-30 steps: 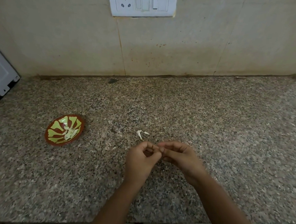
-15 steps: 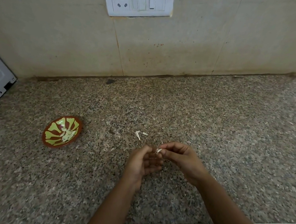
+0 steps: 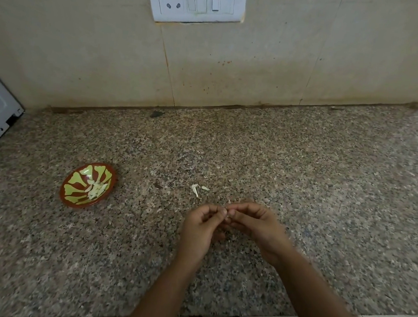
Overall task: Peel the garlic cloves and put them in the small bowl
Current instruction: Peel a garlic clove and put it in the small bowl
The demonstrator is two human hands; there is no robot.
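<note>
Already several peeled cloves (image 3: 96, 189) lie in the small bowl (image 3: 72, 189), far left. Near centre, the left hand (image 3: 197, 225) and right hand (image 3: 257, 224) pinch another garlic clove (image 3: 226, 210), mostly hidden, still being peeled; peel scraps (image 3: 195, 190) lie just beyond.

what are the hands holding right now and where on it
Likely a garlic clove, pinched between the fingertips of the left hand and right hand. The fingers hide nearly all of it, so which end each grips cannot be told.
</note>
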